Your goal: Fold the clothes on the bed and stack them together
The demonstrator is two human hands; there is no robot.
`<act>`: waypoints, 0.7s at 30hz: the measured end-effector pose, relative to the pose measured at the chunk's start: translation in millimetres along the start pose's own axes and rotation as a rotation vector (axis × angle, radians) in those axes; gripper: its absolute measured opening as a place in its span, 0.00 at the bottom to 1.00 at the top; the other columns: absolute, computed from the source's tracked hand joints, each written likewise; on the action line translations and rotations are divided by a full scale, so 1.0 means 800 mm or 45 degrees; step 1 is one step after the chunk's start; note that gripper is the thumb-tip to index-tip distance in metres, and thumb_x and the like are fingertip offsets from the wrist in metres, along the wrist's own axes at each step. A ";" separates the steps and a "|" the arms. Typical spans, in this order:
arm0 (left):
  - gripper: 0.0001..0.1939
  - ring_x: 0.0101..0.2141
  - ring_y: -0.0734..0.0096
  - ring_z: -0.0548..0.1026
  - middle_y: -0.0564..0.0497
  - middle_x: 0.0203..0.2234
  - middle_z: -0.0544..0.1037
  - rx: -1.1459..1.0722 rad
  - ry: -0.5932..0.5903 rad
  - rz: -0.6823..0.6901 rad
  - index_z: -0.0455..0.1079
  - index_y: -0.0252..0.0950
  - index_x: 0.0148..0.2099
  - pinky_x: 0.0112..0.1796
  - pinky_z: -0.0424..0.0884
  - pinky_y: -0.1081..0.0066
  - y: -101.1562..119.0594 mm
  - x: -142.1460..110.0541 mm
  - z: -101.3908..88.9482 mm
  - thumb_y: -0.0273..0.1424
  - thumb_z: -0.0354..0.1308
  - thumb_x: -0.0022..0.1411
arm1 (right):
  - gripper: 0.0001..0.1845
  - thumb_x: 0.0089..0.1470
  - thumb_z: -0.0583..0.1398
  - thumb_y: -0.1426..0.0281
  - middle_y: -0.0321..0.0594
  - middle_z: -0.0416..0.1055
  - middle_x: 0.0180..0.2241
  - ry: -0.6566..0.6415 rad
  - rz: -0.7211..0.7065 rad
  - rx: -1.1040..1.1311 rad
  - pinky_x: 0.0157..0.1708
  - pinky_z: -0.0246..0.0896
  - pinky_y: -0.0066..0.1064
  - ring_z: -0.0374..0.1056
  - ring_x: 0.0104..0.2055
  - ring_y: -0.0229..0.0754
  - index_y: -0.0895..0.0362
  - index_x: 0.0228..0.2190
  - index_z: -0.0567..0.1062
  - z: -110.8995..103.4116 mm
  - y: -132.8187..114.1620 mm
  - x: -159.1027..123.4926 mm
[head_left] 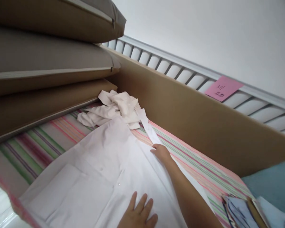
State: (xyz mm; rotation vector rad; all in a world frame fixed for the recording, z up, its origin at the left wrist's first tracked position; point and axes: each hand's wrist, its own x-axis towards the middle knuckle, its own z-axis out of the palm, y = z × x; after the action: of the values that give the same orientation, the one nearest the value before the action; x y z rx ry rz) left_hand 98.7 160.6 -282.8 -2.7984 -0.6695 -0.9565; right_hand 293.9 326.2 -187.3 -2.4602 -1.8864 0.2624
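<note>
A white button-up shirt [102,171] lies spread flat, front up, on a striped sheet [49,139]. My left hand [139,213] rests flat on the shirt near the bottom edge of the view, fingers spread. My right hand [160,152] reaches further out and presses on the shirt's far edge, beside a long white strip of fabric [149,129]. Its fingers lie low on the cloth and look closed on the edge. A crumpled pile of white cloth [114,109] sits just beyond the shirt.
Brown cushions [45,57] are stacked at the left. A brown board [192,117] runs along the far side, with a white slatted rail [180,71] and a pink note [223,88] behind it. Papers [242,210] and blue fabric [273,183] lie at right.
</note>
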 end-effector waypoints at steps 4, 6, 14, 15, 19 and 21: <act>0.17 0.50 0.57 0.72 0.48 0.52 0.72 -0.165 -0.244 -0.019 0.70 0.45 0.51 0.49 0.65 0.56 -0.002 0.006 -0.017 0.37 0.41 0.69 | 0.11 0.53 0.54 0.67 0.38 0.75 0.37 0.112 -0.103 -0.060 0.37 0.57 0.31 0.68 0.37 0.41 0.53 0.36 0.75 -0.024 -0.008 -0.033; 0.19 0.53 0.53 0.69 0.45 0.54 0.70 -0.263 -0.378 -0.043 0.69 0.43 0.54 0.49 0.65 0.52 -0.003 0.009 -0.027 0.37 0.40 0.69 | 0.12 0.56 0.52 0.68 0.40 0.74 0.38 0.170 -0.198 -0.106 0.42 0.55 0.32 0.67 0.40 0.42 0.54 0.36 0.74 -0.032 -0.020 -0.062; 0.28 0.60 0.45 0.56 0.39 0.61 0.58 -0.538 -0.575 -0.153 0.63 0.37 0.60 0.56 0.54 0.43 0.003 0.005 -0.041 0.47 0.48 0.63 | 0.11 0.56 0.53 0.76 0.37 0.67 0.26 0.491 -0.697 -0.432 0.42 0.51 0.36 0.61 0.33 0.43 0.54 0.31 0.74 0.020 -0.025 -0.165; 0.28 0.61 0.45 0.56 0.39 0.61 0.58 -0.538 -0.564 -0.157 0.63 0.38 0.60 0.56 0.53 0.43 0.004 0.004 -0.040 0.47 0.48 0.63 | 0.10 0.56 0.53 0.77 0.37 0.66 0.25 0.516 -0.725 -0.417 0.43 0.51 0.36 0.60 0.32 0.42 0.54 0.32 0.74 0.030 -0.020 -0.171; 0.27 0.60 0.45 0.57 0.40 0.60 0.60 -0.495 -0.531 -0.150 0.64 0.39 0.59 0.55 0.54 0.44 0.007 0.001 -0.034 0.47 0.49 0.63 | 0.10 0.55 0.54 0.78 0.35 0.66 0.25 0.492 -0.771 -0.358 0.46 0.51 0.37 0.60 0.31 0.41 0.54 0.32 0.74 0.055 -0.007 -0.179; 0.23 0.59 0.47 0.60 0.41 0.59 0.63 -0.460 -0.493 -0.158 0.67 0.39 0.57 0.54 0.56 0.45 0.009 0.002 -0.032 0.44 0.48 0.65 | 0.11 0.55 0.54 0.78 0.35 0.66 0.25 0.433 -0.784 -0.347 0.45 0.52 0.37 0.60 0.31 0.41 0.53 0.32 0.74 0.057 -0.009 -0.178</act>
State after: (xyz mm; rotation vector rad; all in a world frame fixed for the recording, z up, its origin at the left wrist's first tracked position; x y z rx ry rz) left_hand 88.8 148.4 -261.5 -3.3452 -0.7900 -0.6011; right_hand 244.6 187.9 -214.9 -1.7481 -2.4898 -0.4251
